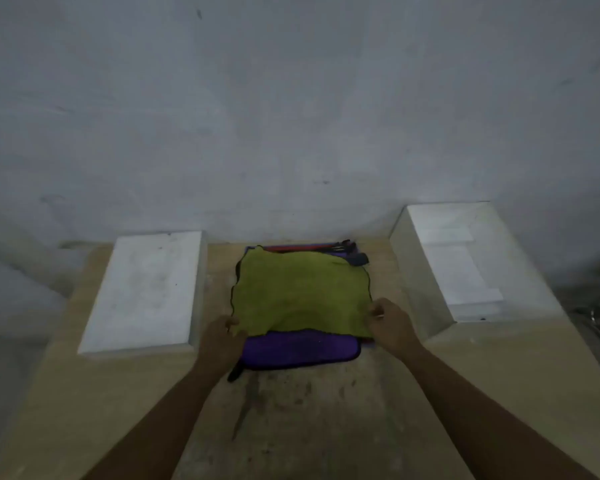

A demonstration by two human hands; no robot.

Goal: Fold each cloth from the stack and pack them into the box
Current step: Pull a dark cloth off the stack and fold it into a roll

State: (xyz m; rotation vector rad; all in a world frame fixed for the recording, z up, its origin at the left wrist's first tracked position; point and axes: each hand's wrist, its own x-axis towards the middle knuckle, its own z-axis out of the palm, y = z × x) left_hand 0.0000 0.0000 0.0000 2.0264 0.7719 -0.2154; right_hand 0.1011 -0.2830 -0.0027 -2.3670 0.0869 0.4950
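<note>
Left hand (222, 336) and right hand (388, 323) each pinch, as far as the blur allows, a near corner of the yellow-green cloth (298, 292), topmost on the stack (347, 252) at mid-table. Purple cloth (302, 351) shows beneath its near edge, and a red cloth edge (291, 248) behind. White box (465, 265) stands right and white flat slab (146, 289) left, each parted from the stack by a bare strip of table (309, 410), with bare tabletop on the near side.

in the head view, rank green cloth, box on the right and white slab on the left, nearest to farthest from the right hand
1. green cloth, centre, its corner pinched by the right hand
2. box, just to the right
3. white slab, far left, across the cloth
</note>
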